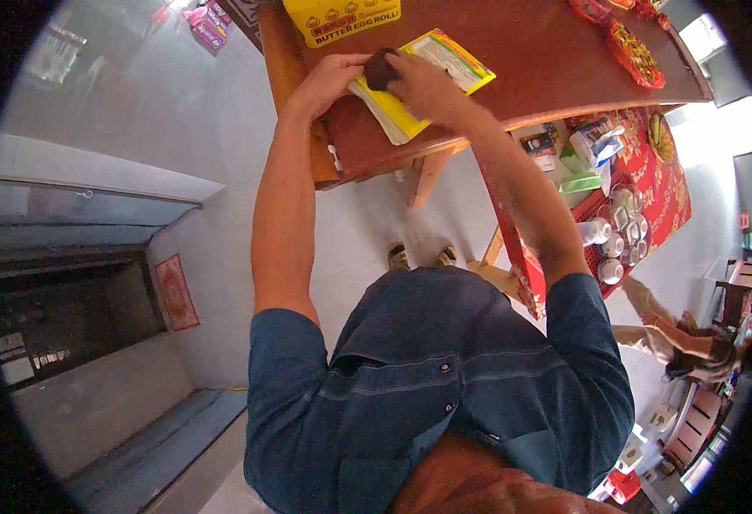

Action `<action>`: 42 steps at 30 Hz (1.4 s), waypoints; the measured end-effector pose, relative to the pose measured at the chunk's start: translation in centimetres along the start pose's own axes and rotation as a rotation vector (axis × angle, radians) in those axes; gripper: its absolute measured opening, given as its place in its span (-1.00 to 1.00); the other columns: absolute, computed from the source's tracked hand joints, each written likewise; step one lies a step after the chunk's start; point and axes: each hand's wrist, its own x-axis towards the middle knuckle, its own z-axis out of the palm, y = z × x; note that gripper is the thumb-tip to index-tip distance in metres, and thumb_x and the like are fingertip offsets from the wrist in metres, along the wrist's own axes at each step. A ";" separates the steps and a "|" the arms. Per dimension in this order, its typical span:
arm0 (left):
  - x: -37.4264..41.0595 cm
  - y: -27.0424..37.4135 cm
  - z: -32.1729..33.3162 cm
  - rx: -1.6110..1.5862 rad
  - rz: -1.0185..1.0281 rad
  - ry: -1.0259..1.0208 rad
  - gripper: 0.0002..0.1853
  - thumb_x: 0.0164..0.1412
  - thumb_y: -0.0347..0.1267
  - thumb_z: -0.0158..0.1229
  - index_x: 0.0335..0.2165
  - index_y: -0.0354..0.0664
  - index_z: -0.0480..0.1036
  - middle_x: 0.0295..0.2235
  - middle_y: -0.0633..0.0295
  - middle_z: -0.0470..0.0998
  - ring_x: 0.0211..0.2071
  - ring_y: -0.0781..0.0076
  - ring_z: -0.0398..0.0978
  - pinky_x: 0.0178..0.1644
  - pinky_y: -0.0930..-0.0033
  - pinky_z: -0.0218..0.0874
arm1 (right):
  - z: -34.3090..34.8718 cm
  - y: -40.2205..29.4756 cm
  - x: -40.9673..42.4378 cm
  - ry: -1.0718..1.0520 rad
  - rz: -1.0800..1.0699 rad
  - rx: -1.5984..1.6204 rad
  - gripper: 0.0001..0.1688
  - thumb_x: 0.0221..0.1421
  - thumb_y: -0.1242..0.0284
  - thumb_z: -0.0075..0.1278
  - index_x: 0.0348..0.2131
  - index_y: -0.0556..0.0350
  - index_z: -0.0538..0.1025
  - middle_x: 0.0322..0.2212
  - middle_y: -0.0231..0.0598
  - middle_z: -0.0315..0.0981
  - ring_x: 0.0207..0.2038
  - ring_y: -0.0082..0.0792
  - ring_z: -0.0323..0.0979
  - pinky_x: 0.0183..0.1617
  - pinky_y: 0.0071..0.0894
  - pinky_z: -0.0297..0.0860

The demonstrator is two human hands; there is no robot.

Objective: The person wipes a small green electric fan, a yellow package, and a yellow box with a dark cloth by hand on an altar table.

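A dark brown, roundish object (382, 69) lies between my two hands, over a yellow packet. My left hand (329, 82) touches its left side and the packet's edge, with the fingers pointing right. From the right, my right hand (426, 87) has its fingers on the dark object; whether they grip it cannot be told. The yellow packet (383, 114), with pale layered edges, lies at the near left of the brown table (517, 58). Beyond it is another yellow printed part (453, 58), partly covered by my right hand. A yellow box (350, 19) bearing writing stands behind.
A small white plastic fork (335, 157) lies near the table's left corner. Red plastic bags (636, 54) are at the far right. A lower table with a red patterned cloth (662, 173) holds a red basket (591, 209), cups and boxes. Another person (678, 334) is at the right.
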 end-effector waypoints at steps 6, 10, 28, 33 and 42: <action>-0.2 0.0 -0.1 0.147 0.153 -0.043 -0.58 0.21 -0.56 -0.02 0.06 -0.37 0.39 -0.05 0.21 0.50 -0.06 0.51 0.45 0.04 0.47 0.27 | 0.8 -1.3 -3.5 -0.091 -0.273 0.055 -0.46 -0.06 0.63 -0.07 0.01 0.24 0.43 0.03 0.03 0.38 0.10 0.04 0.32 0.21 -0.14 0.23; 0.2 -0.3 -0.2 -0.056 0.091 -0.076 -0.60 0.25 -0.53 -0.06 0.06 -0.37 0.38 -0.04 0.19 0.49 -0.05 0.49 0.44 0.05 0.45 0.28 | 0.3 -0.9 -2.8 -0.091 -0.401 0.086 -0.44 -0.10 0.62 0.00 -0.01 0.24 0.43 -0.02 0.07 0.38 0.07 0.06 0.31 0.18 -0.13 0.26; -0.9 1.1 0.5 0.019 0.070 0.025 -0.55 0.25 -0.41 0.04 0.10 -0.28 0.35 -0.12 0.20 0.54 -0.13 0.51 0.50 -0.02 0.50 0.32 | -2.7 -0.4 -3.8 0.195 -0.096 -0.179 -0.53 -0.07 0.66 -0.06 -0.09 0.13 0.50 -0.02 -0.10 0.44 0.09 -0.03 0.31 0.18 -0.14 0.24; 0.0 0.3 0.1 0.057 0.156 -0.038 -0.59 0.18 -0.53 0.06 0.04 -0.32 0.41 -0.12 0.17 0.55 -0.12 0.49 0.50 -0.01 0.48 0.33 | 0.1 -0.2 -6.7 0.138 -0.098 -0.130 -0.56 0.03 0.58 -0.04 -0.04 0.22 0.45 0.03 0.00 0.37 0.13 -0.01 0.27 0.24 -0.11 0.19; -0.4 0.7 0.3 0.023 0.083 0.025 -0.59 0.17 -0.58 0.04 0.02 -0.31 0.44 -0.11 0.14 0.55 -0.11 0.46 0.50 0.01 0.46 0.34 | -4.0 0.3 -7.3 0.184 -0.114 0.079 -0.61 -0.08 0.66 -0.06 -0.17 0.13 0.50 -0.11 -0.11 0.47 -0.01 -0.05 0.38 0.10 -0.18 0.30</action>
